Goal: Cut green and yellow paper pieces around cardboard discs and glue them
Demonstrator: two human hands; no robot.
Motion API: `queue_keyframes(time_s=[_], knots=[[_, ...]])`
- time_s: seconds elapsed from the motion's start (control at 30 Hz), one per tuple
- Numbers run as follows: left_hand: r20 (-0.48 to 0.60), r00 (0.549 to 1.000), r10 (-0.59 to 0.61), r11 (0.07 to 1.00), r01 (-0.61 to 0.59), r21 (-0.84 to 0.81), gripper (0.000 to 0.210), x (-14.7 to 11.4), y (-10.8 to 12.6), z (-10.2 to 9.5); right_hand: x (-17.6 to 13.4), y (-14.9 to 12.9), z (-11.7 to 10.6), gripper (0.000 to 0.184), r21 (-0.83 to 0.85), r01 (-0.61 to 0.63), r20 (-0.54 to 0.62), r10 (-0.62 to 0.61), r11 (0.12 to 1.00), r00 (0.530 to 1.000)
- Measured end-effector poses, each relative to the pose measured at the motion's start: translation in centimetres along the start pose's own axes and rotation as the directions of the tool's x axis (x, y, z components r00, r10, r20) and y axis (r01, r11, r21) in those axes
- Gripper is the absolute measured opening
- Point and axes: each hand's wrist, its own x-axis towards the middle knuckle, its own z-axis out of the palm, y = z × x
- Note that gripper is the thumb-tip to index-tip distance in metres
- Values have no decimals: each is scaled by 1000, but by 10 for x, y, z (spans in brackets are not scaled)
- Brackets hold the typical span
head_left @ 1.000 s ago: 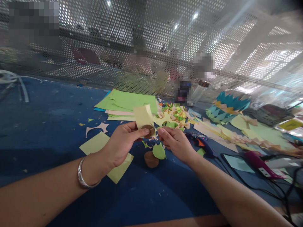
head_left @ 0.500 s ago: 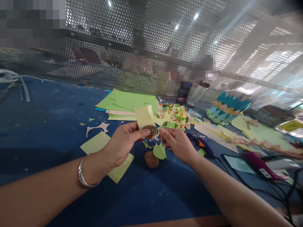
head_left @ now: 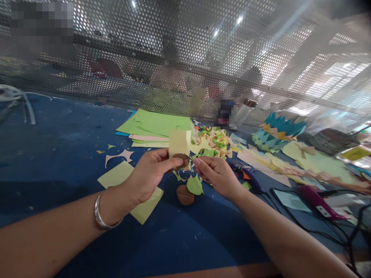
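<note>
My left hand (head_left: 150, 172) pinches an upright piece of pale yellow paper (head_left: 179, 142), its thumb pressing a brown round paper piece (head_left: 182, 159) flat against the lower part. Facing it from the right, my right hand (head_left: 216, 173) is closed on scissors; only thin dark blades (head_left: 191, 157) show at the paper's right edge, and the handles are hidden by the fingers. Below the hands lie another brown paper shape (head_left: 184, 195) and a green paper piece (head_left: 195, 185). Pale yellow paper (head_left: 148, 207) lies on the table under my left wrist.
Stacked green sheets (head_left: 162, 124) lie behind my hands, beside a heap of small paper bits (head_left: 218, 139). To the right are a glue gun (head_left: 251, 177), a teal paper crown (head_left: 278, 133), paper strips, and a magenta power strip (head_left: 319, 204) with cables. A perforated metal screen (head_left: 130, 58) stands behind.
The yellow paper has turned more upright and shifted slightly, with the brown piece still under my left thumb. My right hand stays almost in place at the paper's edge.
</note>
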Motion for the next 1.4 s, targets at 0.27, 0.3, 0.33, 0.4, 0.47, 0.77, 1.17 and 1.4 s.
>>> queue_keyframes(time_s=[0.27,0.3,0.33,0.4,0.47,0.77,1.17,1.4], knots=[[4,1000,-16,1000,16,19,10,0,0,-1,0,-2,0,50,-57,36,9,-35,998,999],[0,1000,-19,1000,19,20,9,0,1,-1,0,-1,0,50,-58,37,10,-36,998,999],[-4,1000,-21,1000,21,19,9,0,1,-1,0,-1,0,50,-58,36,11,-35,998,999],[-4,1000,-19,1000,19,25,7,1,1,-1,0,0,-1,49,-59,32,13,-32,998,999],[1,1000,-12,999,12,43,7,0,2,-1,0,0,-1,50,-72,35,11,-35,997,999],[40,999,34,993,-39,115,10,2,-1,-5,-1,-3,-1,51,-172,103,11,-102,980,995],[77,996,45,974,-61,218,7,5,0,-8,0,-1,-1,51,-188,114,23,-112,975,993],[-45,997,70,987,-63,146,7,10,-1,-8,1,-1,-1,50,-132,52,-12,-54,990,998]])
